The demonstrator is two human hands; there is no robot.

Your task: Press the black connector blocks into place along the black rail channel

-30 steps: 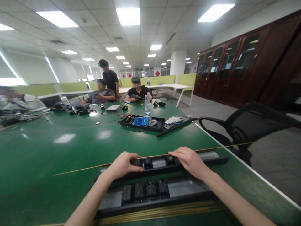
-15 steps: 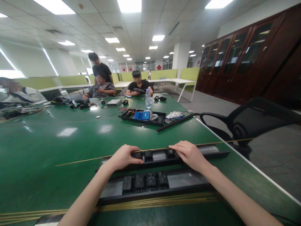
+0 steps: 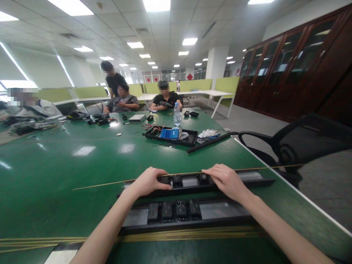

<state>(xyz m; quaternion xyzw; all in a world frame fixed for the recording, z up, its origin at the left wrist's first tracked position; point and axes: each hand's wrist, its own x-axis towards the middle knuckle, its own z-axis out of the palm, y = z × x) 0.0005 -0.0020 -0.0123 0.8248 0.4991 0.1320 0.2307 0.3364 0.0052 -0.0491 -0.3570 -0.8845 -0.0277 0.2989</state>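
Note:
A long thin brass-coloured rod lies along the back edge of the farther black channel, extending past both its ends. My left hand straddles a black block in that channel, thumb in front and index finger behind along the rod; its other fingers are hidden. My right hand is closed, its fingertips pinching the rod above another black block. Between the hands sits one more block. Nearer me, a second channel holds several black blocks in a row.
Several loose rods lie along the near side of the green table. Farther back are a black tray with a blue finned part, a water bottle, gloves and a black bar. An office chair stands right; people sit beyond.
The whole view has shifted slightly, so everything appears a little farther right. Both hands keep the same places on the rod and the far channel.

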